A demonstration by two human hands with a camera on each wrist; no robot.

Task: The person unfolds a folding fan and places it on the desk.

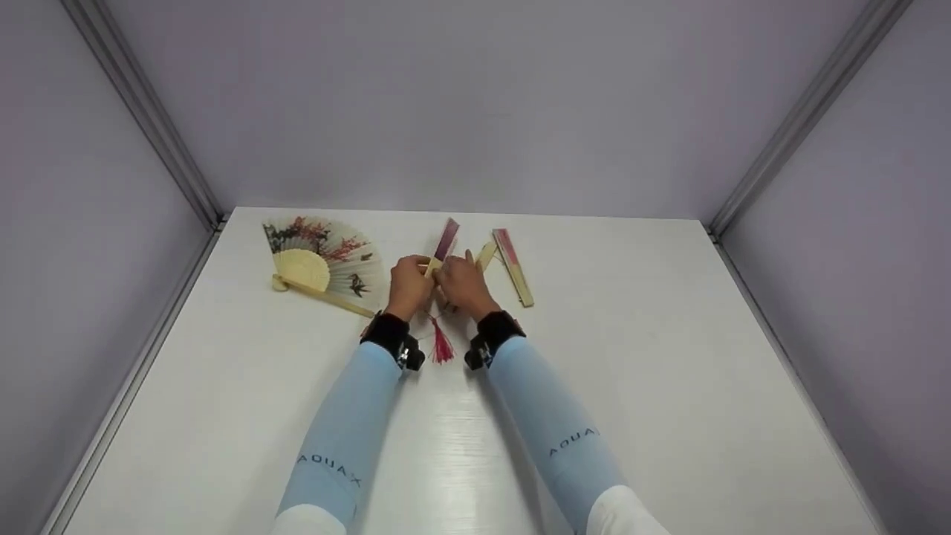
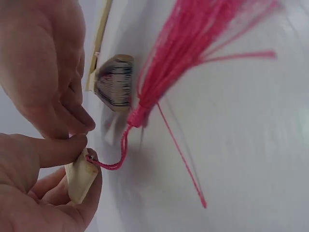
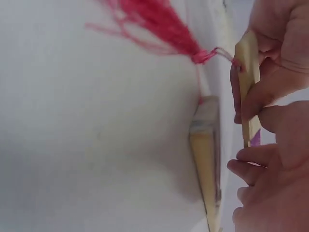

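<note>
Both hands meet over the middle of the white table [image 1: 631, 371]. My left hand [image 1: 409, 286] [image 2: 29, 193] pinches the bamboo pivot end of a closed fan [image 1: 447, 239] [image 2: 79, 179] [image 3: 247, 63] that has a purple top. The fan is lifted off the table. My right hand [image 1: 462, 286] [image 3: 280, 193] holds the same fan just above, with its fingers curled against the sticks. A red tassel [image 1: 442, 347] [image 2: 188, 43] [image 3: 154, 19] hangs from the pivot on a red cord and trails onto the table between my wrists.
An open painted fan [image 1: 323, 260] lies spread at the left. A closed pink-topped fan [image 1: 514, 271] lies to the right of the hands, with a bamboo stick [image 1: 487, 255] beside it. Another closed fan [image 2: 113, 82] [image 3: 205, 159] lies on the table under the hands. Grey walls enclose the table.
</note>
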